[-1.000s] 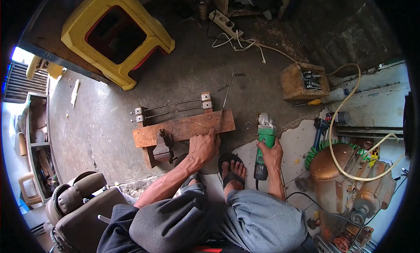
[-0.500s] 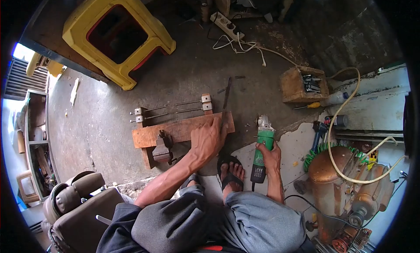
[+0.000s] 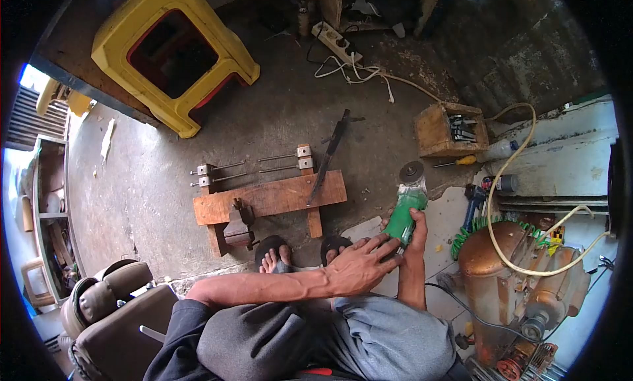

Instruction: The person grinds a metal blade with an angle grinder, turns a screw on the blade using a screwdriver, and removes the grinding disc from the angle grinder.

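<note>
A green angle grinder (image 3: 407, 208) with a thin disc (image 3: 412, 173) at its head is held over the pale tiles at right. My right hand (image 3: 415, 234) wraps around its body. My left hand (image 3: 362, 265) lies across the grinder's rear end, fingers bent over it, partly hiding that end. A dark flat metal bar (image 3: 330, 153) leans across the right part of a low wooden bench (image 3: 280, 200), its far end over the floor. A small metal vise (image 3: 239, 226) is fixed to the bench's near left side.
Clamp blocks with rods (image 3: 303, 157) sit behind the bench. A yellow stool (image 3: 171, 111) lies at upper left. At right are a wooden box of metal pieces (image 3: 438, 134), a screwdriver (image 3: 465, 160), a cordless drill (image 3: 475, 196) and a rusty compressor tank (image 3: 491, 249). A power strip (image 3: 336, 41) lies behind.
My left hand has let go of the metal bar, which now rests on the bench, and moved right onto the grinder's rear. The grinder has turned, bringing its disc into view.
</note>
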Action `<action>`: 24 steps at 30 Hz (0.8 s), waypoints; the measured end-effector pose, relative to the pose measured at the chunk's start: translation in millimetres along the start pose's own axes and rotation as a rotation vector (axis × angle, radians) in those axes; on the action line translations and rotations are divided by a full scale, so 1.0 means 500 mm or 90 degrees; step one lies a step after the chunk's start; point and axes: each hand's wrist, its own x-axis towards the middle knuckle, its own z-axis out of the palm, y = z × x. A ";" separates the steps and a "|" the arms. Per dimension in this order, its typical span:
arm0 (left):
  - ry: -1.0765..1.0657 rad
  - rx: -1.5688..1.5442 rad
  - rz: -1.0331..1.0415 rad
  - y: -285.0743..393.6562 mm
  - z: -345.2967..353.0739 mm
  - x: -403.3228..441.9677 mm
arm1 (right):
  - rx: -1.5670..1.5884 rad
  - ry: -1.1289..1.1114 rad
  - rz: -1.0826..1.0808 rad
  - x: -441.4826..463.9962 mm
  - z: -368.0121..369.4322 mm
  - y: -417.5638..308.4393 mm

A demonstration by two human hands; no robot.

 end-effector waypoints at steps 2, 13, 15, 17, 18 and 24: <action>-0.032 0.005 -0.041 0.005 0.004 0.004 | -0.021 0.042 -0.032 0.014 -0.015 0.017; -0.068 0.326 0.016 0.015 0.032 -0.010 | -0.018 0.104 -0.030 0.007 0.005 0.026; -0.076 0.332 0.093 0.000 0.016 -0.009 | -0.014 0.080 -0.053 0.010 0.011 0.023; 0.003 0.263 0.107 -0.016 0.023 -0.015 | 0.008 0.089 -0.044 0.014 0.006 0.020; -0.024 0.192 0.077 -0.017 0.014 -0.014 | 0.024 0.074 -0.041 0.018 0.004 0.019; -0.056 0.128 0.054 -0.008 -0.004 0.001 | 0.041 0.045 -0.043 0.011 -0.003 0.020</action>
